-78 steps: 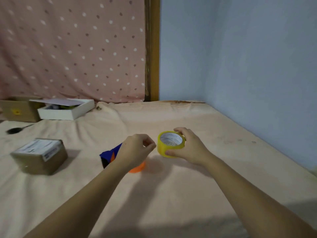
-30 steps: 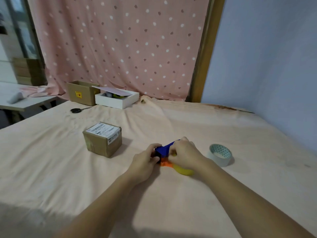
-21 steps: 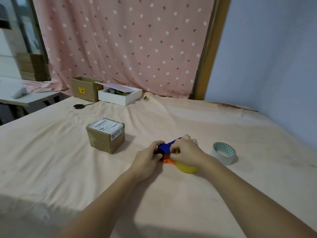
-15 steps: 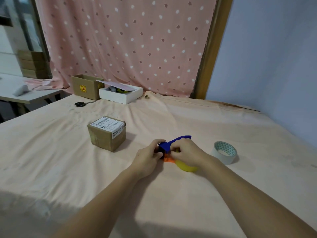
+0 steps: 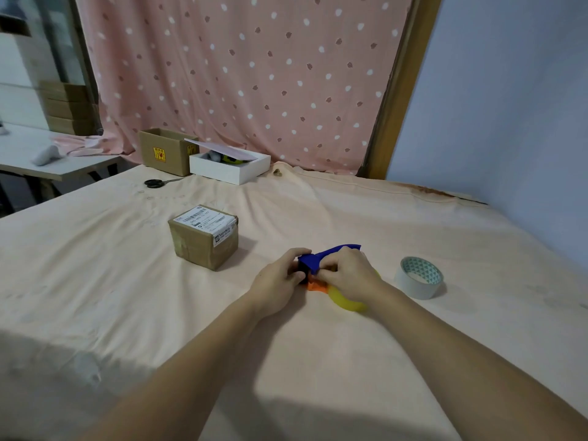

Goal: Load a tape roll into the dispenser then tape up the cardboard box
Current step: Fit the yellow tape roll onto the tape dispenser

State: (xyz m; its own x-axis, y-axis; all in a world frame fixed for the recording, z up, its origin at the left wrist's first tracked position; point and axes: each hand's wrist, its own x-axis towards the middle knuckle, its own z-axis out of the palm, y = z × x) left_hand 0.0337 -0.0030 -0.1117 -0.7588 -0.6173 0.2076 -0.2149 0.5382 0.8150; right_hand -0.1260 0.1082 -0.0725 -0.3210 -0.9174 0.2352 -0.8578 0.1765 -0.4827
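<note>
- Left hand (image 5: 280, 283): fingers (image 5: 299, 253) curled tight round the near end of the blue tape dispenser (image 5: 329, 256), wrist low on the table (image 5: 127, 281).
- Right hand (image 5: 351, 276): fingers pinched on the dispenser, palm over the yellow tape roll (image 5: 348, 302).
- Cardboard box (image 5: 203, 235) left, apart; white tape roll (image 5: 418, 276) right.

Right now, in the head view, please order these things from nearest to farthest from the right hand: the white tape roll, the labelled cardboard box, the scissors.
From the right hand:
1. White tape roll, just to its right.
2. Labelled cardboard box, to the left, beyond the left hand.
3. Scissors, far left, near the back.
</note>
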